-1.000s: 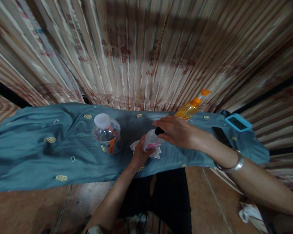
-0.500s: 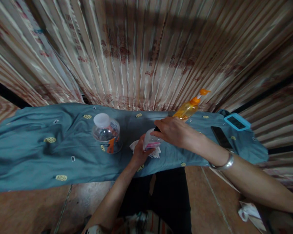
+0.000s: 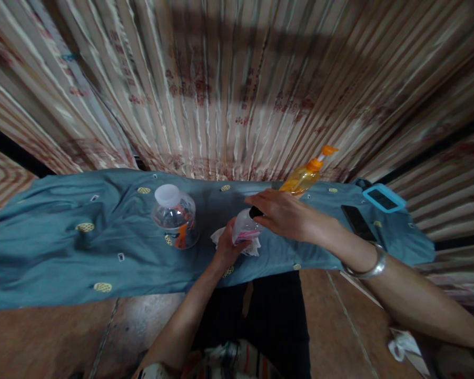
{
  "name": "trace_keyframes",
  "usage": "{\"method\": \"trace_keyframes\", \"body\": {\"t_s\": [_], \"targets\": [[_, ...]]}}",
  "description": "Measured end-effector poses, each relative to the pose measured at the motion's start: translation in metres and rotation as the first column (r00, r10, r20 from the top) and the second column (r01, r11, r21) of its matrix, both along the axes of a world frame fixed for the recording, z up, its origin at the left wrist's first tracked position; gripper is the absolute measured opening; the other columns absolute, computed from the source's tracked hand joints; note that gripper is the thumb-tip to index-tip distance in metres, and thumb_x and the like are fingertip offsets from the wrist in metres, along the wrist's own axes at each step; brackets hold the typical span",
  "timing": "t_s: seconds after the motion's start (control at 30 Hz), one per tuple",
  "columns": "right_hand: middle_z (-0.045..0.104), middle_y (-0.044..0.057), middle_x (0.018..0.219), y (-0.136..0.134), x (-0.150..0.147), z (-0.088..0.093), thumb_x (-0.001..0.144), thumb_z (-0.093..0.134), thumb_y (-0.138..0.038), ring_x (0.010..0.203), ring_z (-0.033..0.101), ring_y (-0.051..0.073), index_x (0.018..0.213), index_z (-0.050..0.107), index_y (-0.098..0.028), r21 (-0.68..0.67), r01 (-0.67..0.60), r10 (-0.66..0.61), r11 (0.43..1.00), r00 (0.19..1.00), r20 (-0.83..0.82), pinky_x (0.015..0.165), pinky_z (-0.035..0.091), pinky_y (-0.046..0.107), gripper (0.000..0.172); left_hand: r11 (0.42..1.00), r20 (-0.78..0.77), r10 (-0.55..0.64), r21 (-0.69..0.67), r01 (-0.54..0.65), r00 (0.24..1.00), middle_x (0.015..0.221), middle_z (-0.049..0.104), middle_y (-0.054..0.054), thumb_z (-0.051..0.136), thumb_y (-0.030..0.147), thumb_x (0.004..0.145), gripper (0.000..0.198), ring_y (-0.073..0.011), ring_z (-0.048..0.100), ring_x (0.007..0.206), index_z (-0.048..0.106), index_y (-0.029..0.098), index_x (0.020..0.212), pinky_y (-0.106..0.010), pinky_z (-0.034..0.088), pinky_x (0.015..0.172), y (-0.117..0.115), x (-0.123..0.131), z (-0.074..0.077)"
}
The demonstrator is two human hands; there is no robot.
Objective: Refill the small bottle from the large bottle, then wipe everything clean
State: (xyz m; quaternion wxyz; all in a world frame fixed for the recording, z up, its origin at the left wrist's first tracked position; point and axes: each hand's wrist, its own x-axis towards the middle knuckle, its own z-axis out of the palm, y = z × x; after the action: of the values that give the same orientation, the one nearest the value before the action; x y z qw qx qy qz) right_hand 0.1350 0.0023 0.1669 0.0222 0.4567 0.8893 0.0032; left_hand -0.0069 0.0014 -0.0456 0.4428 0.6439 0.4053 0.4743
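A small translucent bottle [image 3: 243,225] with pink print leans over a crumpled white tissue [image 3: 253,248] on the cloth. My left hand [image 3: 228,246] is closed round its lower part. At the bottle's upper end is a black cap [image 3: 256,212], gripped by the fingers of my right hand [image 3: 282,213], which comes over from the right and hides part of it. Whether the cap is loose or still on the neck cannot be made out. To the left stands a clear plastic jar [image 3: 176,218] with a white lid [image 3: 168,195] and an orange label.
An orange pump bottle [image 3: 302,178] stands tilted in view behind my right hand. Farther right lie a black phone [image 3: 357,222] and a blue-framed device [image 3: 384,198]. A teal patterned cloth [image 3: 134,268] covers the narrow table, with a pleated curtain [image 3: 229,95] behind.
My right hand has shifted slightly and its wrist has turned at the black cap, and more of the cap shows. My left hand keeps its hold on the bottle.
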Motion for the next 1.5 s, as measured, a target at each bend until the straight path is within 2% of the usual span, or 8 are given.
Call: {"method": "trace_keyframes", "body": {"t_s": [0.13, 0.3, 0.47, 0.63, 0.77, 0.9, 1.23, 1.5], "targets": [[0.067, 0.013, 0.09, -0.001, 0.0, -0.002, 0.098, 0.052, -0.039, 0.089, 0.064, 0.025, 0.102, 0.063, -0.01, 0.035, 0.079, -0.081, 0.996, 0.994, 0.069, 0.074, 0.043, 0.032, 0.032, 1.0, -0.001, 0.004, 0.0, -0.004, 1.0, 0.122, 0.065, -0.01, 0.075, 0.038, 0.075, 0.061, -0.0279, 0.063, 0.113, 0.047, 0.021, 0.127, -0.046, 0.049, 0.097, -0.001, 0.0, 0.002], [0.066, 0.013, 0.11, -0.002, -0.002, 0.0, 0.092, 0.061, -0.021, 0.105, 0.061, 0.024, 0.114, 0.06, -0.012, 0.008, -0.006, 0.006, 1.0, 1.0, 0.008, 0.084, 0.044, 0.031, 0.024, 1.0, -0.002, -0.013, -0.019, 0.013, 1.0, 0.12, 0.065, -0.011, 0.075, 0.042, 0.076, 0.065, -0.0303, 0.063, 0.112, 0.046, 0.018, 0.128, -0.045, 0.05, 0.096, -0.002, -0.002, 0.005], [0.067, 0.014, 0.093, -0.004, -0.003, 0.001, 0.098, 0.052, -0.04, 0.092, 0.064, 0.026, 0.105, 0.063, -0.009, 0.017, 0.121, -0.121, 0.993, 0.99, 0.074, 0.074, 0.043, 0.032, 0.033, 0.999, -0.003, -0.007, -0.044, 0.007, 1.0, 0.12, 0.065, -0.012, 0.074, 0.042, 0.076, 0.064, -0.0282, 0.063, 0.113, 0.045, 0.019, 0.129, -0.045, 0.05, 0.095, -0.002, -0.002, 0.004], [0.066, 0.011, 0.103, -0.005, 0.001, -0.004, 0.094, 0.06, -0.024, 0.102, 0.062, 0.023, 0.109, 0.062, -0.012, 0.008, 0.019, -0.019, 1.0, 1.0, -0.001, 0.08, 0.042, 0.029, 0.019, 1.0, -0.022, -0.015, -0.028, 0.014, 1.0, 0.118, 0.066, -0.011, 0.075, 0.043, 0.075, 0.066, -0.0287, 0.063, 0.112, 0.045, 0.018, 0.129, -0.044, 0.05, 0.094, -0.002, -0.002, 0.004], [0.067, 0.012, 0.089, -0.006, 0.0, -0.004, 0.098, 0.054, -0.04, 0.09, 0.064, 0.025, 0.099, 0.064, -0.01, 0.041, 0.12, -0.123, 0.992, 0.991, 0.062, 0.073, 0.04, 0.03, 0.031, 1.0, -0.019, 0.0, -0.023, 0.0, 1.0, 0.12, 0.065, -0.012, 0.075, 0.043, 0.075, 0.065, -0.0285, 0.063, 0.113, 0.046, 0.018, 0.128, -0.044, 0.05, 0.095, -0.002, -0.002, 0.004], [0.067, 0.012, 0.101, -0.006, 0.002, -0.002, 0.093, 0.064, -0.035, 0.101, 0.062, 0.025, 0.111, 0.063, -0.012, 0.023, 0.086, -0.086, 0.996, 0.996, 0.018, 0.078, 0.041, 0.029, 0.03, 1.0, -0.003, 0.0, -0.027, 0.0, 1.0, 0.121, 0.065, -0.013, 0.076, 0.043, 0.075, 0.066, -0.029, 0.062, 0.113, 0.046, 0.018, 0.129, -0.044, 0.049, 0.096, -0.002, -0.002, 0.004], [0.068, 0.01, 0.081, -0.005, -0.003, -0.004, 0.097, 0.057, -0.036, 0.076, 0.065, 0.023, 0.101, 0.062, -0.012, 0.017, 0.167, -0.168, 0.986, 0.982, 0.091, 0.06, 0.022, 0.03, 0.024, 1.0, 0.008, 0.014, -0.028, -0.013, 1.0, 0.12, 0.066, -0.012, 0.076, 0.04, 0.073, 0.067, -0.0288, 0.063, 0.113, 0.046, 0.018, 0.129, -0.044, 0.049, 0.096, -0.001, 0.001, -0.002], [0.068, 0.007, 0.078, -0.007, 0.01, -0.016, 0.094, 0.061, -0.037, 0.07, 0.063, 0.019, 0.113, 0.061, -0.011, -0.056, 0.236, -0.242, 0.97, 0.953, -0.183, 0.058, 0.029, 0.027, 0.032, 0.999, -0.027, 0.044, -0.003, -0.044, 0.999, 0.122, 0.066, -0.011, 0.078, 0.035, 0.071, 0.066, -0.0267, 0.064, 0.111, 0.046, 0.019, 0.127, -0.04, 0.049, 0.096, 0.001, 0.001, 0.0]]}}
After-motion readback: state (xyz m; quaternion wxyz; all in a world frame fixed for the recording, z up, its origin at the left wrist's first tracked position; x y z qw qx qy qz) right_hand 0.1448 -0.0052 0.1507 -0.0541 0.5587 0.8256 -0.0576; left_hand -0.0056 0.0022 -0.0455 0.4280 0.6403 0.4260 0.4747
